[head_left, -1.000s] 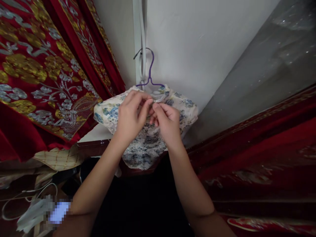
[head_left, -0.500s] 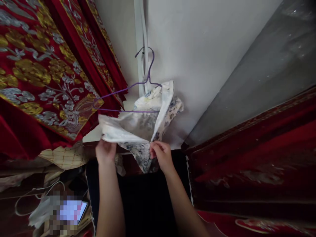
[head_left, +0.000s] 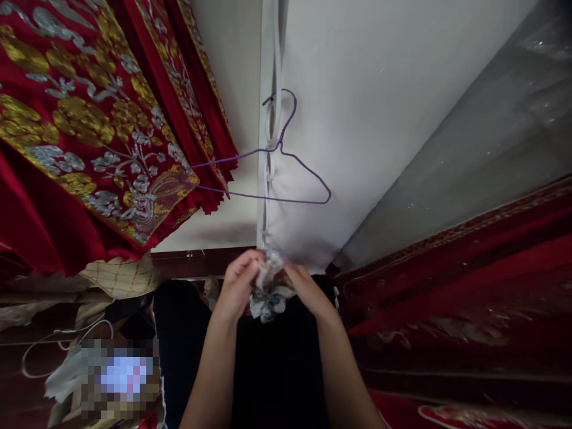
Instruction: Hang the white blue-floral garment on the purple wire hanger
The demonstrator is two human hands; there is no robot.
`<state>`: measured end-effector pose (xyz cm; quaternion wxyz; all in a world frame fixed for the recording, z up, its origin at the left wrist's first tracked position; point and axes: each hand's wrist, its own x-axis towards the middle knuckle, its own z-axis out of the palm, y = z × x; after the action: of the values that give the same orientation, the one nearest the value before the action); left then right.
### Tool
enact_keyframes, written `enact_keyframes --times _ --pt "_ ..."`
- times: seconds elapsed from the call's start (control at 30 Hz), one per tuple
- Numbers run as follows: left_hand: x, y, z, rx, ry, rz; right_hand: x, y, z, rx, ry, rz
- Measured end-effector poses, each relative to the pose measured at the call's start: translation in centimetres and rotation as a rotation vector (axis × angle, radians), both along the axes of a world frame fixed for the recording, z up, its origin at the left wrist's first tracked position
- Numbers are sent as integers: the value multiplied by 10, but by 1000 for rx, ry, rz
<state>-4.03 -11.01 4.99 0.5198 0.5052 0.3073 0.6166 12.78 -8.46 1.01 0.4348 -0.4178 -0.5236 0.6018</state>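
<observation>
A floral-print garment (head_left: 267, 305), white with blue-grey patches, is bunched up between my two hands low in the middle of the head view. My left hand (head_left: 239, 281) grips its left side, the fingers curled and the thumb pressed on the cloth. On the other side, my right hand (head_left: 307, 287) holds the cloth too, its fingertips partly hidden behind the folds. Above my hands, a bare purple wire hanger (head_left: 281, 143) hangs by its hook from a white strap (head_left: 277, 53) against the wall.
Red cloth (head_left: 84, 119) with gold and silver embroidery hangs at the left, against the hanger's left end. Plastic-covered red fabric (head_left: 469, 286) lies along the right. Below left are a checked cloth (head_left: 123, 277), a white cable (head_left: 27, 363) and a lit, blurred screen (head_left: 125, 372).
The garment has come off the hanger, downward, and is now crumpled between my hands rather than spread. My left hand has moved right, closer to my right hand.
</observation>
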Motion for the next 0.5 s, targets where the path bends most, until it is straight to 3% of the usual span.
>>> enact_keyframes --times 0.07,0.13,0.27,0.33,0.4,0.43,0.5 --pt "12 -13 17 107 222 -117 -12 2 8 -113 189 18" --pt "18 -22 32 219 430 -150 -22 4 20 -235 346 44" --pt "8 -26 51 371 625 -37 -34 12 45 -286 419 -37" --pt "-4 -19 53 395 606 113 -37 19 55 -282 401 -30" --pt "-17 -6 49 389 541 213 -38 25 65 -307 379 78" --pt "-24 2 45 377 514 204 -37 27 70 -323 356 159" --pt "-35 18 36 350 518 66 -32 30 84 -336 256 346"
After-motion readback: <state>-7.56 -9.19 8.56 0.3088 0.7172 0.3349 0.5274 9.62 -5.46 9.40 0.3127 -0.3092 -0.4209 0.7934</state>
